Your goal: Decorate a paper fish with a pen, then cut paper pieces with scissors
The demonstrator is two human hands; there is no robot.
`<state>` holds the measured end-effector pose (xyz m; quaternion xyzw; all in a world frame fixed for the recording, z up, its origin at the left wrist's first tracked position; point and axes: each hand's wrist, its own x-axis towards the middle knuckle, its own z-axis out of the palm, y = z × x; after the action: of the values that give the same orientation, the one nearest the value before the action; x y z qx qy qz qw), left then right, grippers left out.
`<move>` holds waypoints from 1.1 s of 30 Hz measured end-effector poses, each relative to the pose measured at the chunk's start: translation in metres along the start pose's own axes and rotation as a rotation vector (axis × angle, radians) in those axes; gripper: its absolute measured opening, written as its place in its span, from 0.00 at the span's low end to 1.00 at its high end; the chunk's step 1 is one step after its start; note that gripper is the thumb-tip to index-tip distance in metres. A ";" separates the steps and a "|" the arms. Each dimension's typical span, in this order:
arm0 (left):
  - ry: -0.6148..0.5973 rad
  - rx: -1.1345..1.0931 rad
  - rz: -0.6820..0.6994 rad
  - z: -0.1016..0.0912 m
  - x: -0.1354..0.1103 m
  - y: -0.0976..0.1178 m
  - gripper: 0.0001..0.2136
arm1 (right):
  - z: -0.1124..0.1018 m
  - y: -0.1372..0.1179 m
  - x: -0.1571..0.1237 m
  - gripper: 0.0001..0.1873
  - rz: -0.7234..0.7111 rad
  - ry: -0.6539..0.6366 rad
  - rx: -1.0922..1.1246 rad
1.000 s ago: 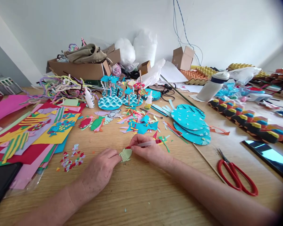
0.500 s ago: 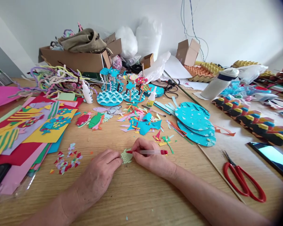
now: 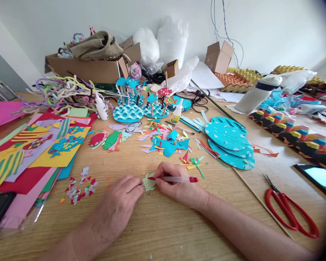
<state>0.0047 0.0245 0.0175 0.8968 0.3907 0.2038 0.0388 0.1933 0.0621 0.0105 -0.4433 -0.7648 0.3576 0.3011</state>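
Note:
My right hand [image 3: 176, 185] is closed around a red felt-tip pen [image 3: 180, 179], its tip on a small light green paper cutout [image 3: 149, 182]. Scale-like lines cover the left part of that cutout, which looks like a sea animal; fingers hide its edges. From the other side, my left hand [image 3: 122, 197] pins the cutout to the wooden table, fingers pressed together. Left of that hand lies a patch of tiny coloured paper scraps [image 3: 81, 186]. Beyond both hands are a green paper fish [image 3: 112, 140] and a pile of paper offcuts [image 3: 168, 143].
Red-handled scissors [image 3: 290, 208] and a thin wooden stick [image 3: 260, 199] lie at right, near blue paper discs [image 3: 228, 137]. Coloured sheets [image 3: 47, 159] cover the left. Glue bottles [image 3: 101, 107] and blue wave-edged models [image 3: 128, 111] stand behind, before a cardboard box [image 3: 84, 69].
The whole view has shifted slightly, so things appear a little further right. Both hands keep their hold, and the pen tip stays at the cutout.

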 end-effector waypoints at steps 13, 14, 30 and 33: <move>0.035 0.052 0.030 0.001 0.001 0.001 0.17 | 0.000 0.001 -0.001 0.07 -0.003 -0.005 -0.020; 0.034 0.057 0.029 0.001 0.001 0.001 0.17 | 0.000 0.001 -0.001 0.07 -0.006 -0.002 -0.021; 0.005 0.047 0.005 0.001 0.000 0.002 0.17 | 0.000 -0.001 -0.001 0.05 0.018 -0.034 -0.030; 0.010 0.058 0.008 0.002 -0.001 0.003 0.17 | -0.001 -0.001 -0.001 0.05 0.029 -0.029 -0.024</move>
<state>0.0066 0.0222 0.0162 0.8981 0.3929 0.1972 0.0101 0.1935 0.0611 0.0120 -0.4526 -0.7669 0.3591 0.2794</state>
